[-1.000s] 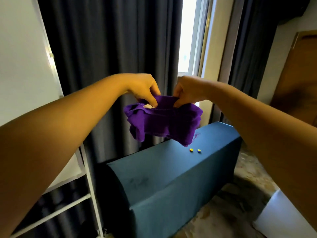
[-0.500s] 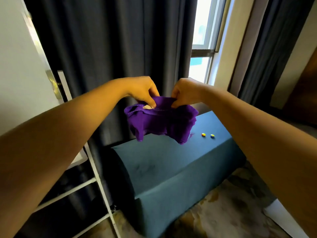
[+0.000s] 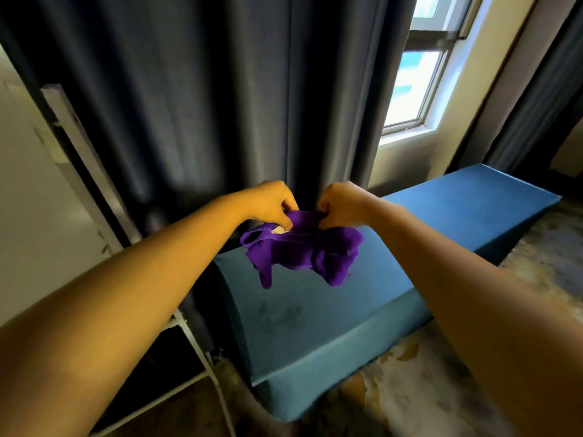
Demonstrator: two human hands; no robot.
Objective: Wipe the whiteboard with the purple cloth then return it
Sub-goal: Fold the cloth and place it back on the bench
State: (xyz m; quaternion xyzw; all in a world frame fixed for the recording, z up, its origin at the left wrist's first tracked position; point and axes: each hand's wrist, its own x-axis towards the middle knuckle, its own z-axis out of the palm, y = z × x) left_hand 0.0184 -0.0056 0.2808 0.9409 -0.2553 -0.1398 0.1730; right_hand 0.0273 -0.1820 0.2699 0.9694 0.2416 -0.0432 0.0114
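Blue bench (image 3: pixel 315 316) before dark curtain (image 3: pixel 220 105), beside window (image 3: pixel 413 86)

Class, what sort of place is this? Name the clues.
Probably a room in a home: dark curtains beside a window, and a blue padded bench along the wall.

Cloth (image 3: pixel 301 252) above bench (image 3: pixel 315 313); whiteboard (image 3: pixel 28 200) left; curtain (image 3: pixel 205 99) behind.

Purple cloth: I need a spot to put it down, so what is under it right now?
The purple cloth hangs from both hands above the blue bench, not touching it. The strip of bench directly behind the cloth is hidden.
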